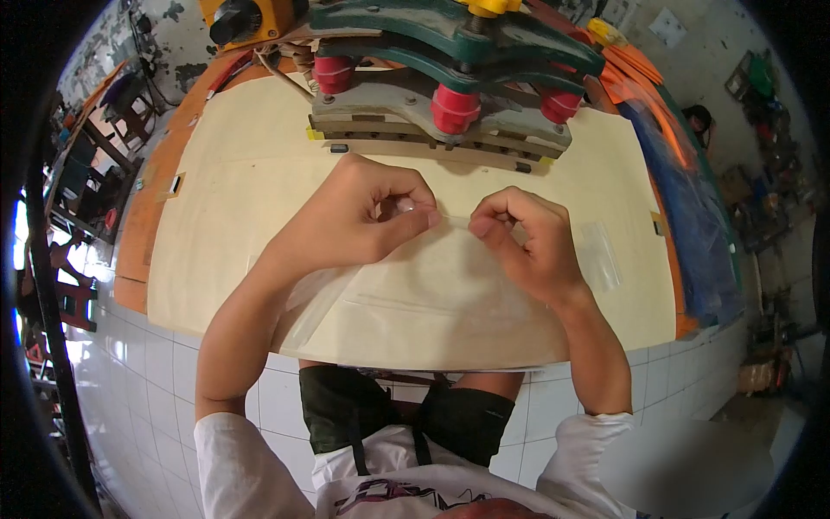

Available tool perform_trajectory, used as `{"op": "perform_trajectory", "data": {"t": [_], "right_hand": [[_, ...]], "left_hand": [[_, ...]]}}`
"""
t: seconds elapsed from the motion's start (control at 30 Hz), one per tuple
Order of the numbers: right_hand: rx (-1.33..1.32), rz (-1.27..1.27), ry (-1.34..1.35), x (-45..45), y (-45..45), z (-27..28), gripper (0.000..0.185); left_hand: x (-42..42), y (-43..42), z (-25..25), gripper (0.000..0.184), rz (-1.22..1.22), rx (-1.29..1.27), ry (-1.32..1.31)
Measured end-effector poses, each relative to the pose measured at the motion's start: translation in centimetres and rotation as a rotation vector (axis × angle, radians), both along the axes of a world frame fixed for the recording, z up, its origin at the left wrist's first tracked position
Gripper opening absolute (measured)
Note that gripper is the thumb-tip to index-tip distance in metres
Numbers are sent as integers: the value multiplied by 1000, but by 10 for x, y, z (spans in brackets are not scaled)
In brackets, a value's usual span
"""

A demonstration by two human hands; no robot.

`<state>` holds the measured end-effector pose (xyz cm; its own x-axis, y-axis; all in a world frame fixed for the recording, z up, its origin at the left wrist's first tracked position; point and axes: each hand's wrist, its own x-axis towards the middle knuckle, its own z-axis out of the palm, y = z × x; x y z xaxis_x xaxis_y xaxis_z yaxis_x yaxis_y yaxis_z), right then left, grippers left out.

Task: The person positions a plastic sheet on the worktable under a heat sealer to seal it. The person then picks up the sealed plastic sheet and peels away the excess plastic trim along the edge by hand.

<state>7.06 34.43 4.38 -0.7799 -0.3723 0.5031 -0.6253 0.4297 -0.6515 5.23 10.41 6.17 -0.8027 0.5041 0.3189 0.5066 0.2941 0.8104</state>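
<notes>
My left hand (367,208) pinches the upper edge of a clear plastic sheet (406,290) between thumb and fingers. Opposite it, a short gap away, my right hand (532,242) has its thumb and fingertips pressed together on the same edge. The transparent sheet hangs toward me over the cream tabletop (207,233), and its outline is hard to follow. Another clear plastic piece (598,255) lies flat just right of my right hand. Beyond both hands stands a press-like machine (441,108) with green arms, red knobs and a long metal bar along its lower front.
Blue plastic sheeting (670,190) and orange material (640,82) lie along the right side. A yellow box with a black knob (242,22) sits at the back left. Small dark blocks (339,149) rest before the bar. Part of a person (697,121) shows at far right.
</notes>
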Motion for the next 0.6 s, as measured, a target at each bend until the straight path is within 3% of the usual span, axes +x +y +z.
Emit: {"op": "perform_trajectory", "data": {"t": [0.27, 0.6], "right_hand": [[23, -88, -19, 2, 2, -1, 20], [-36, -99, -68, 2, 6, 1, 22]], "left_hand": [[-5, -15, 13, 9, 16, -108, -16], [-12, -36, 18, 12, 9, -44, -25]]}}
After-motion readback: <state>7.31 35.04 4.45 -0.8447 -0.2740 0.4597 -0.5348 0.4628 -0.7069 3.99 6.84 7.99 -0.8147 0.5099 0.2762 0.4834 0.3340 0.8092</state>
